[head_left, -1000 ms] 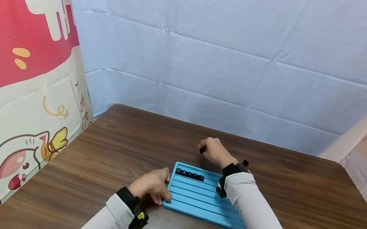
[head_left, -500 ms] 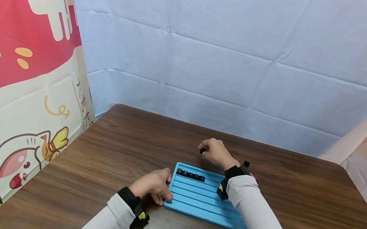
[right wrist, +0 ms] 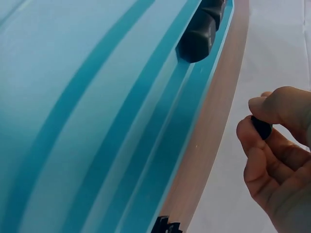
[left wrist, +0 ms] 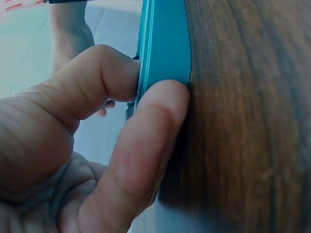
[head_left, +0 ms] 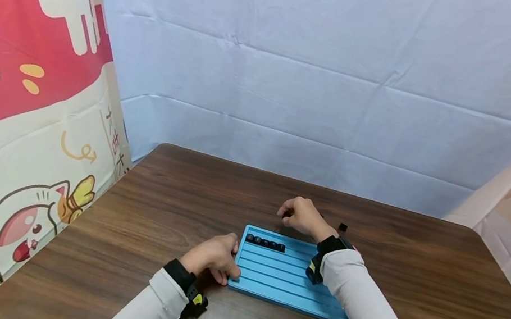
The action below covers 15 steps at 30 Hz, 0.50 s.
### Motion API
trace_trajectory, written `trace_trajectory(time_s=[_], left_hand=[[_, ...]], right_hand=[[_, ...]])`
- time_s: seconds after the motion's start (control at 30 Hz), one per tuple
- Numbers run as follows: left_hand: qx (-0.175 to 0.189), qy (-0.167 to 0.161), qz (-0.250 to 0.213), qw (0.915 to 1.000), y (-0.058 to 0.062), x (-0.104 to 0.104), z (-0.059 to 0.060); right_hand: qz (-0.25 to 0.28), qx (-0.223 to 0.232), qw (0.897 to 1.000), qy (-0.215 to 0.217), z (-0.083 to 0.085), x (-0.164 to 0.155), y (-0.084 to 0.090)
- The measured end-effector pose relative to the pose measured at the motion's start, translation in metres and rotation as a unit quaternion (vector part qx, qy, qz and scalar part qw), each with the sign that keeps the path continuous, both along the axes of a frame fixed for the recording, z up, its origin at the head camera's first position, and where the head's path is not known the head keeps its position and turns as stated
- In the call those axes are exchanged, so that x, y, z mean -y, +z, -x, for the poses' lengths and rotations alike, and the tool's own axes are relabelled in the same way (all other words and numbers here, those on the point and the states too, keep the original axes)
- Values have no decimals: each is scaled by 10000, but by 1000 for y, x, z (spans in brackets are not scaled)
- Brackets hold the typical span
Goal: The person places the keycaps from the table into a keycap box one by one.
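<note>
A light blue grooved tray (head_left: 285, 284) lies on the table, with a row of several black keycaps (head_left: 265, 243) in its far left groove. My left hand (head_left: 213, 257) holds the tray's left side; in the left wrist view one finger is at the rim and another digit (left wrist: 163, 107) presses the side wall. Beyond the tray's far edge, my right hand (head_left: 303, 215) is raised over the table. Between its thumb and forefinger it pinches one small black keycap (right wrist: 262, 127), mostly hidden by the fingers in the head view.
Another loose black keycap (head_left: 342, 227) lies on the brown wooden table (head_left: 177, 197), just past the right wrist. Small black pieces (right wrist: 165, 225) show beside the tray in the right wrist view. A pale blue cloth (head_left: 301, 76) hangs behind the table.
My right hand has shifted slightly right and toward the tray, and its keycap has turned mostly out of sight in the head view. My left hand stays on the tray's edge.
</note>
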<state>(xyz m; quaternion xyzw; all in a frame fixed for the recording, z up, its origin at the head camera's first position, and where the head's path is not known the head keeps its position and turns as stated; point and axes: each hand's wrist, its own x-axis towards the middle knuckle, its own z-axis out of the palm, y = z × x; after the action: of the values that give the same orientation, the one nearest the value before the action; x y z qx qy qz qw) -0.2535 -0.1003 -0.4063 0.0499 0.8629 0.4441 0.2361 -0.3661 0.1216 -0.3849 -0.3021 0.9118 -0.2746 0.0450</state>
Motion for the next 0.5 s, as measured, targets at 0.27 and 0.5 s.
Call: trace_trajectory(time_s=[0.27,0.5], left_hand=[[-5,-60,-6,10000,-1,3,0],[25,-49,31,10000,-1,2,1]], right_hand=[[98,207,9995,-204,0,-3,-3],[719,318,9962,-379,2,-7,-9]])
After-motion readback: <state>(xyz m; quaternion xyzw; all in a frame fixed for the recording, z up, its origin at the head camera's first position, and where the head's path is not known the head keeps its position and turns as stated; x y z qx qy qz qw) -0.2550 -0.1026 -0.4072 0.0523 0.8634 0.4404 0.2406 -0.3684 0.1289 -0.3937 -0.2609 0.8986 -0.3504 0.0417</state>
